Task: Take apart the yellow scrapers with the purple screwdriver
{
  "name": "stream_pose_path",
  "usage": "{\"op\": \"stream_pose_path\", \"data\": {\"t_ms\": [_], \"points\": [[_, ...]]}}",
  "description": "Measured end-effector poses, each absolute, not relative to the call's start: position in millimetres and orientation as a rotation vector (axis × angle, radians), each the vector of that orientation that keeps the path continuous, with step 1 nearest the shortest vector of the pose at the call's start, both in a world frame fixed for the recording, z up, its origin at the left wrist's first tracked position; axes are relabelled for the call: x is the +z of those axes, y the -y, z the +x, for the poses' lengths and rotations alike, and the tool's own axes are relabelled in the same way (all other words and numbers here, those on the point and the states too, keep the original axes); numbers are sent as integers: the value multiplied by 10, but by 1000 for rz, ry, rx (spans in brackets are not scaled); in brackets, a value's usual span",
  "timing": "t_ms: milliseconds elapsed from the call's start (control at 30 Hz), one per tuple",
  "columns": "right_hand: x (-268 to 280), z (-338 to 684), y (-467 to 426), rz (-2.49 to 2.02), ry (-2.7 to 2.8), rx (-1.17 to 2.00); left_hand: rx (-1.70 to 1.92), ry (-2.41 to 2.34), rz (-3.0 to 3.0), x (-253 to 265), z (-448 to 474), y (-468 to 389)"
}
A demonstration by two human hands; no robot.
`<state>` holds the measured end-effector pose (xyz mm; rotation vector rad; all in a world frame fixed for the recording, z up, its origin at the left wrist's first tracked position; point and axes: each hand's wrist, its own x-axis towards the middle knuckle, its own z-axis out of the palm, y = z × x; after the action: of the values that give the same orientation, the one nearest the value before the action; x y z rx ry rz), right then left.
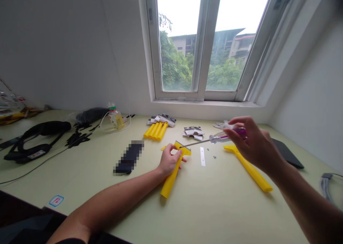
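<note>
Running back to a white wall, the pale tabletop (214,212) meets it below a sliding window (206,44). A bottle (116,120) and a bundle of yellow handles (155,130) stand toward the surface's far edge; black strapped gear (40,141) lies at its left, a dark flat case (288,154) toward its right.

The left hand (170,160), its forearm crossing the near edge, grips a yellow scraper (170,182) around its neck, mid-surface, handle slanting toward the near edge. The right hand (249,142), raised, closes round a screwdriver (216,138), its shaft reaching left to the scraper's head; I cannot tell whether the tip touches.

Right of that head lie a white strip (202,156) and small metal pieces (214,157), then a second yellow scraper (253,170). Tabletop stretches from the strip to the near edge.
</note>
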<state>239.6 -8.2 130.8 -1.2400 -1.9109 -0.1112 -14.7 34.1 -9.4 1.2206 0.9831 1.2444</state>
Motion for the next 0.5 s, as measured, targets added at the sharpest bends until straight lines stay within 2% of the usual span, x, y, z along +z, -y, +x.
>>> {"op": "stream_pose_path", "data": {"t_ms": [67, 167, 300, 433, 500], "points": [[1288, 2424, 53, -1285, 1926, -102, 1255, -997, 1211, -94, -141, -337], [1273, 2428, 38, -1106, 2104, 23, 1290, -1026, 1186, -98, -143, -349], [1281, 2394, 64, -1292, 1936, -187, 1292, -1000, 1199, -99, -147, -356], [1307, 2394, 93, -1132, 2122, -51, 1297, -1020, 1181, -93, -141, -344], [1313, 2398, 98, -1137, 2076, -80, 1281, -993, 1199, -96, -139, -341]]}}
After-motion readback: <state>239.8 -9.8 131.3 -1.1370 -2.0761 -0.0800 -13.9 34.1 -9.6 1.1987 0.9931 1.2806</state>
